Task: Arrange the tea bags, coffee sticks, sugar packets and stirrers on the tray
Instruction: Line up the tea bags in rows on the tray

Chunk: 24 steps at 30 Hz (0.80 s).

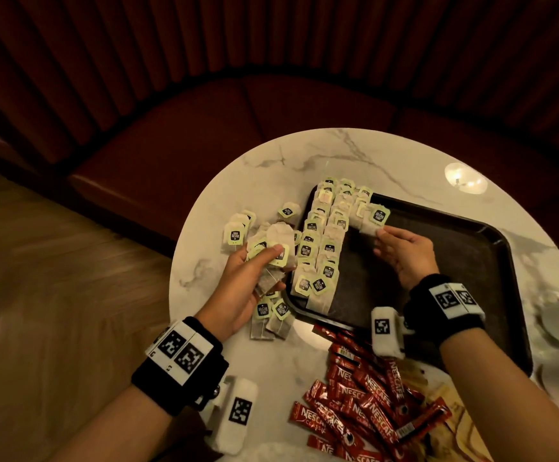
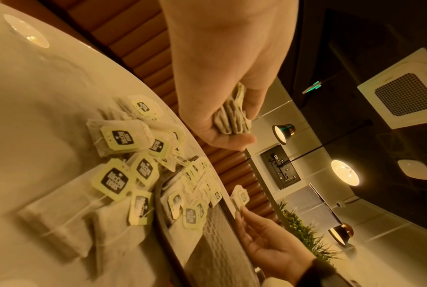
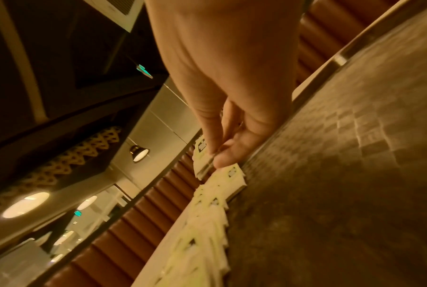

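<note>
A person's two hands work over a round white marble-patterned table (image 1: 264, 161) set before a curved dark red upholstered bench (image 1: 204, 128). The left hand (image 1: 254, 278), palm up beside the left edge of the black rectangular plastic tray (image 1: 471, 248), has its fingers and thumb curled round a bunch of paper tea bags with pale green tags (image 1: 273, 248); the left wrist view shows the bunch (image 2: 232, 116) clamped edge-on between thumb and fingers. The right hand (image 1: 404, 251), above the tray's bare floor, pinches a single tea bag with a green tag (image 1: 376, 218) between thumb and fingertips at the far end of the tray, just beside the rows of tea bags (image 1: 324, 241) laid overlapping along the tray's left side. More loose tea bags (image 1: 238, 231) lie scattered on the table left of the tray, some under the left hand. A heap of red Nescafé coffee sticks (image 1: 364, 398) lies on the table near the tray's near edge, between the two forearms. Black wristbands with printed square markers (image 1: 451, 300) sit on both wrists.
</note>
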Motion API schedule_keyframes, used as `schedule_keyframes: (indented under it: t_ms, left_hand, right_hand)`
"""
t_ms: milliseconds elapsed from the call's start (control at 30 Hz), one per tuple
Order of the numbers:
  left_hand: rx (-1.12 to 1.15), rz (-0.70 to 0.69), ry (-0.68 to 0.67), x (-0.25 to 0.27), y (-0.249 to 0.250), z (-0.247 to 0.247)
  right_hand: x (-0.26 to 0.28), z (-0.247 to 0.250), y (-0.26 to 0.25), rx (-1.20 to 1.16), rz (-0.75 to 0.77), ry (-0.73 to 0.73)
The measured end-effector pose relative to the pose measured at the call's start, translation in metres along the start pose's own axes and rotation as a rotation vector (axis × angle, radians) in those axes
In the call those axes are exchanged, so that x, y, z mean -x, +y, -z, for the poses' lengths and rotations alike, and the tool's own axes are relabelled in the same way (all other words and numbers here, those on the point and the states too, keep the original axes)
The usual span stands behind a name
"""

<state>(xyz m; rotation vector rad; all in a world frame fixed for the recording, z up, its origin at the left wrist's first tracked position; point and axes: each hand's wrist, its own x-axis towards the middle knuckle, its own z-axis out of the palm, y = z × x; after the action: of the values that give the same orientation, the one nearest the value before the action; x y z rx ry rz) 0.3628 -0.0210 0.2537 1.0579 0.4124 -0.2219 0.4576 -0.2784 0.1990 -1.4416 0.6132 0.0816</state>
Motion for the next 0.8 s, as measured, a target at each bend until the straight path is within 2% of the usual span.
schedule_keyframes:
  t_ms: [133, 267, 467, 633, 800]
  left_hand:
    - [-0.038, -0.007, 0.01, -0.001, -0.002, 0.001]
    - [-0.059, -0.004, 0.042, -0.006, -0.004, 0.008]
    - [-0.07, 0.009, 0.045, -0.009, -0.004, 0.011]
    - [-0.076, 0.004, 0.032, -0.01, -0.005, 0.009]
    - [-0.01, 0.013, 0.038, -0.011, -0.004, 0.008]
  right_hand:
    - [-0.035, -0.005, 0.013, 0.198, 0.001, 0.073]
    - [-0.049, -0.015, 0.018, 0.345, -0.001, 0.035]
    - [-0.059, -0.018, 0.01, 0.323, 0.002, 0.083]
    - [-0.062, -0.025, 0.008, 0.332, -0.005, 0.003]
    - [-0.037, -0.02, -0.002, 0.449, 0.1, 0.068]
